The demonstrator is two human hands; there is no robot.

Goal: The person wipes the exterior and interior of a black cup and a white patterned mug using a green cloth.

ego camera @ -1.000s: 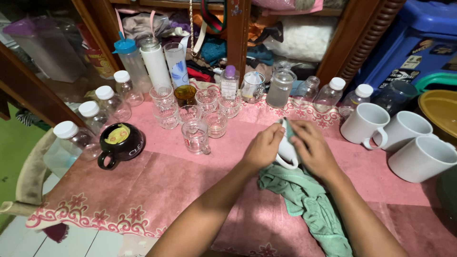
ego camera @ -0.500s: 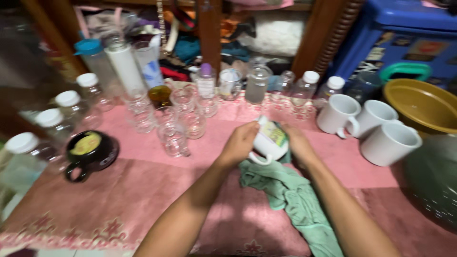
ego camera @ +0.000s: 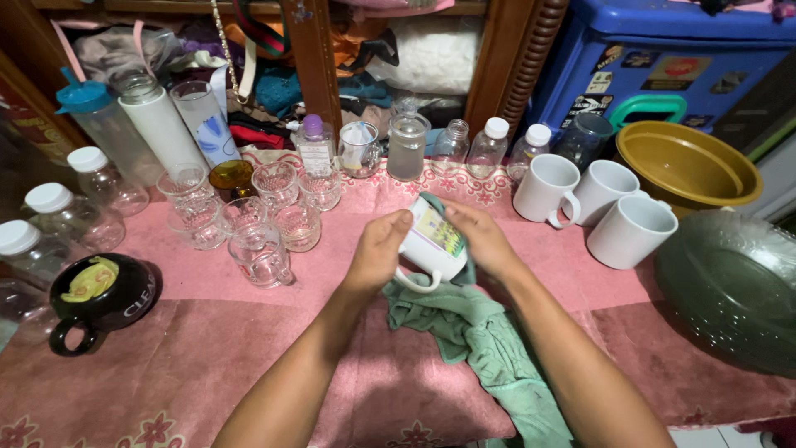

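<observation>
White mug point(ego camera: 431, 245) turned label-up, both hands gripping, green cloth point(ego camera: 489, 340) partly hidden

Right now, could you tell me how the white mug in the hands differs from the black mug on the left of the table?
The white mug is tipped on its side, held off the table by the left hand and right hand; the black mug stands upright on the pink cloth, untouched. The white mug has a green cloth round it and a colourful picture on its side; the black mug has white lettering and something yellow-green inside. Both have one loop handle.
</observation>
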